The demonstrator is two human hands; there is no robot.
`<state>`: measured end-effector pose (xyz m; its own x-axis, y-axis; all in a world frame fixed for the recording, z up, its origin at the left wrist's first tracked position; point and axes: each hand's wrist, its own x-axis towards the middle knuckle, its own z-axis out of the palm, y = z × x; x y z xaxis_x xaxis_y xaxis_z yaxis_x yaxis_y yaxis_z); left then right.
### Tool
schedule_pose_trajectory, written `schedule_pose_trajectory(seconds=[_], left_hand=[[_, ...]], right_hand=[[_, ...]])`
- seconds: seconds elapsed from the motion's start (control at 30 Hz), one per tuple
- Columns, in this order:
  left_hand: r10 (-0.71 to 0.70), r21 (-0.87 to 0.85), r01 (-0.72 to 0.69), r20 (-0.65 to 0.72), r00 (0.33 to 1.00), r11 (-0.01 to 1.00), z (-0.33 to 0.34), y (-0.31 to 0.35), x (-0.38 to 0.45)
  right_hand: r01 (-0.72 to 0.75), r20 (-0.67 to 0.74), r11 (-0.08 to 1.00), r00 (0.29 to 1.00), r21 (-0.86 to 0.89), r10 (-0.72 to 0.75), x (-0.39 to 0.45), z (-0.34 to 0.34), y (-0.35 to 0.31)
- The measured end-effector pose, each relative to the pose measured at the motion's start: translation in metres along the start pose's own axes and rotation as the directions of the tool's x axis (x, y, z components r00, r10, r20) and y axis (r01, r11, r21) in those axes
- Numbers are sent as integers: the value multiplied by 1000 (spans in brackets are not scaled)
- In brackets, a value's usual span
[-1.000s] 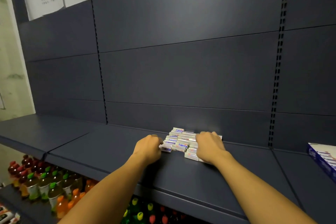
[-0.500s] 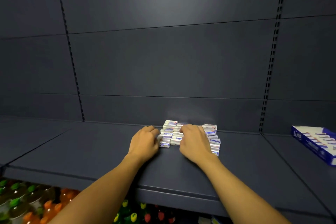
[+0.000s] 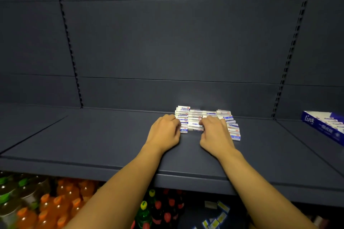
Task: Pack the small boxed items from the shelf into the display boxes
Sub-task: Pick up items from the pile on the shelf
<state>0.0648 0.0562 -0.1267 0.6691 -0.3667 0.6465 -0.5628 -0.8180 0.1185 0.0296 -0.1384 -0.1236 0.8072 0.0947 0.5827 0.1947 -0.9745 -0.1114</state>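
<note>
Small boxes (image 3: 195, 117): white-blue cluster on shelf (image 3: 111, 141), against back panel. My left hand (image 3: 164, 133) at cluster's left edge, fingers curled on outer boxes. My right hand (image 3: 214, 135) over cluster's middle, fingers curled gripping boxes. Display box (image 3: 323, 126): blue, far right, well apart.

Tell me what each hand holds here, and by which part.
Both hands curl onto the cluster of small white-and-blue boxes: left hand at its left edge, right hand on its front middle. Nothing is lifted; the exact grip is hidden.
</note>
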Motion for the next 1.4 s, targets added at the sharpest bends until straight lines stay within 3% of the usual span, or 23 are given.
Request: schedule_pose_trajectory(seconds=[0.8, 1.13, 1.4], left_hand=[[-1, -64, 8, 103, 995, 998, 1, -3, 2], [-22, -112, 40, 156, 987, 993, -2, -3, 1], [-16, -19, 20, 211, 977, 1000, -29, -3, 6]], right_hand=[[63, 87, 985, 993, 160, -77, 6, 12, 7], [117, 51, 987, 991, 107, -123, 3, 10, 5], [164, 57, 985, 984, 55, -167, 0, -17, 7]])
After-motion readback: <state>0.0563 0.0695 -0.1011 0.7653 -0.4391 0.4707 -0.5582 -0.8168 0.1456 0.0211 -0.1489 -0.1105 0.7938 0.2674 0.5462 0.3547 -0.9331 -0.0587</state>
